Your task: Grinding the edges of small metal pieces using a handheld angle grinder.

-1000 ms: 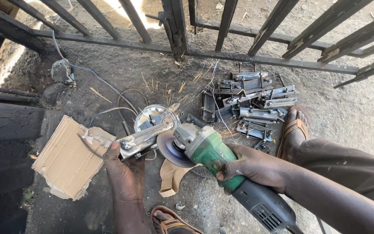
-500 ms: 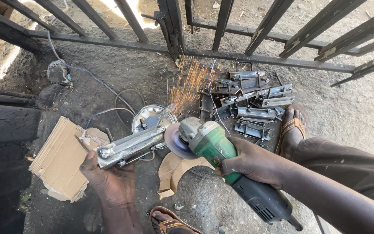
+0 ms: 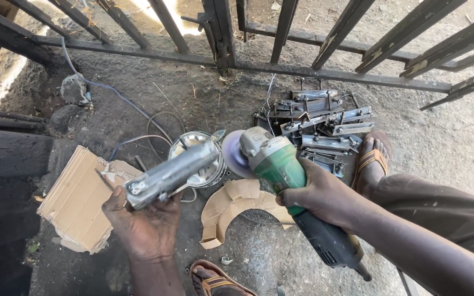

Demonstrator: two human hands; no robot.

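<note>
Above the dirt floor, a metal bar (image 3: 172,174) is gripped in the left hand (image 3: 148,223), long axis running lower-left to upper-right, far end near the grinder disc (image 3: 232,154). Green angle grinder (image 3: 292,189) is clenched by right hand (image 3: 318,195) fingers. Judged: a pause between grinding passes, no sparks; next contact calls for steady alignment.

Grinder (image 3: 281,164): green body, grey head, black rear handle, purplish-grey disc. Metal bar (image 3: 171,172): dull silver-grey, darker smudges. Cardboard sheet (image 3: 78,200): light brown; curved cardboard piece (image 3: 237,205) same tan. Pile of metal parts (image 3: 319,123): grey, black patches. Sandal (image 3: 370,159): orange-brown straps. Fence bars (image 3: 281,24): dark, near black. Ground (image 3: 445,137): grey-brown dirt.
</note>
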